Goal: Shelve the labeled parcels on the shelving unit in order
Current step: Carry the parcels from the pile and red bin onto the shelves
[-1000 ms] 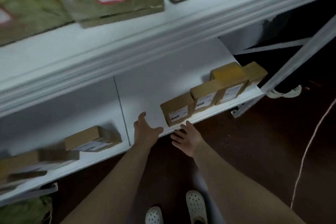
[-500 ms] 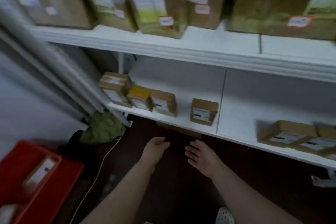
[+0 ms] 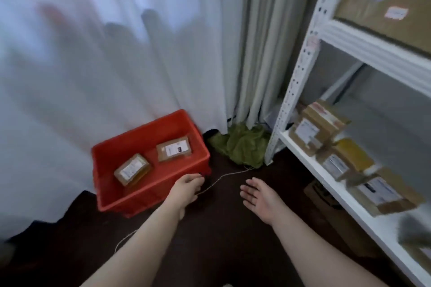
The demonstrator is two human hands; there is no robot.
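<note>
Head view: both your hands are empty and well apart. Your left hand (image 3: 186, 187) hangs with relaxed fingers just beside the near right corner of the red crate (image 3: 144, 200), and your right hand (image 3: 258, 196) is spread flat, palm up, over the dark floor. Two labeled parcels remain in the crate, the nearer parcel (image 3: 132, 169) lying at an angle and the farther parcel (image 3: 174, 148) close to the back wall. The step in hand looks like fetching the next one.

Read both labels before you lift, since order matters; they are too blurred here to read. Reach over the crate's rim with your left hand and take the chosen parcel by its long edges, label up, so you can check it against the shelved parcels (image 3: 310, 131) on the lower level of the shelving unit (image 3: 300, 65) to your right. Bring your right hand in to support it.

Mind the thin cord (image 3: 224, 176) on the floor between your hands, which runs toward the green cloth (image 3: 242, 147).
</note>
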